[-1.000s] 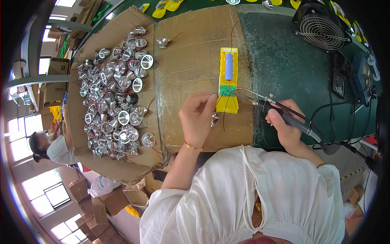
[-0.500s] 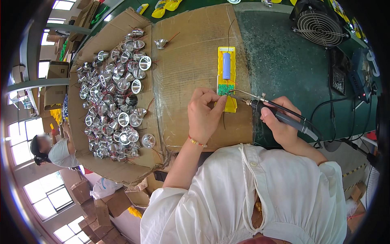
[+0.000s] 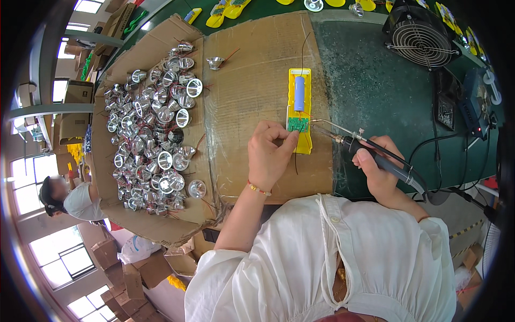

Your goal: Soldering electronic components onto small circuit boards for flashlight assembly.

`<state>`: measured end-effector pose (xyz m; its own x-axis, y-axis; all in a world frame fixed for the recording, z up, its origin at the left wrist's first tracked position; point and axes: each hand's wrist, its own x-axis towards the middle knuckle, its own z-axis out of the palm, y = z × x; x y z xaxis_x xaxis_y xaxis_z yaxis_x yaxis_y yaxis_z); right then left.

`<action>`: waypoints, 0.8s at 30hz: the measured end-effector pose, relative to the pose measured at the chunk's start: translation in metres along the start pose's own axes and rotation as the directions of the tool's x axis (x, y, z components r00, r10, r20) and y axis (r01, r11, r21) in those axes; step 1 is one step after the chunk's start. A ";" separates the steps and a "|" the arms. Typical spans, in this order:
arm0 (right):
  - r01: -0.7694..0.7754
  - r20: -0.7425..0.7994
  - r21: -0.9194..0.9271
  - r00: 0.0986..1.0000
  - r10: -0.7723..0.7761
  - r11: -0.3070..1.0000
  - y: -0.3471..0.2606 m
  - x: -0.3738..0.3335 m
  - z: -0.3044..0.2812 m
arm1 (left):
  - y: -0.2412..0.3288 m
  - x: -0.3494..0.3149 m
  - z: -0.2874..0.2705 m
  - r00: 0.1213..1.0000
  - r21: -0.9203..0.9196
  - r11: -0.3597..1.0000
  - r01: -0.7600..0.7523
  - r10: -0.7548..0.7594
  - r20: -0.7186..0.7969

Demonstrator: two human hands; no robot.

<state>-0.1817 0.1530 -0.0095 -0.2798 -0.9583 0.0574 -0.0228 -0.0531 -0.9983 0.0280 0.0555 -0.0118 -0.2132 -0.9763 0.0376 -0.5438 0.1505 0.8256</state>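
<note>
Head view: with left hand (image 3: 270, 153) bunched at lower edge of green circuit board (image 3: 298, 124), cannot tell whether closed on anything, and right hand (image 3: 376, 175) wrapped round soldering iron (image 3: 393, 170), best touch tip down briefly, sparing yellow casing (image 3: 304, 145) under board, on cardboard (image 3: 252, 80).

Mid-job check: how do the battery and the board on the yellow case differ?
Colour: the battery is blue-violet, while the board is green.
Shape: the battery is a long cylinder; the board is flat and shorter along the case.
Surroundings: the left hand is close by the board, while the battery has no hand beside it.
Both sit on the yellow case.
</note>
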 end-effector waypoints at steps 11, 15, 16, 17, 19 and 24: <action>0.043 -0.213 -0.020 0.976 -0.046 0.999 0.021 0.017 -0.031 | 0.012 0.020 -0.023 0.961 0.105 0.985 0.138 -0.159 0.228; -0.012 -0.235 -0.039 0.972 0.003 0.999 0.030 0.022 -0.037 | 0.016 0.083 -0.017 0.967 0.137 0.983 0.119 -0.146 0.210; -0.029 -0.236 -0.043 0.971 0.018 0.999 0.032 0.023 -0.037 | 0.019 0.107 -0.018 0.979 0.141 0.987 0.073 -0.097 0.178; -0.049 -0.236 -0.010 0.971 0.046 0.999 0.033 0.025 -0.037 | 0.022 0.136 -0.019 0.984 0.226 0.974 0.024 -0.063 0.169; -0.097 -0.242 -0.017 0.966 0.090 0.995 0.035 0.025 -0.038 | 0.026 0.199 -0.020 0.987 0.341 0.934 -0.104 0.056 0.148; -0.106 -0.256 -0.070 0.963 0.085 0.992 0.038 0.024 -0.040 | 0.039 0.348 0.001 0.983 0.646 0.750 -0.140 0.030 0.179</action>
<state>-0.2278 0.1390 -0.0456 -0.5173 -0.8553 -0.0277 -0.0604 0.0688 -0.9958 -0.0680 -0.2788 0.0328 -0.3710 -0.9278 -0.0387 -0.9026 0.3504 0.2502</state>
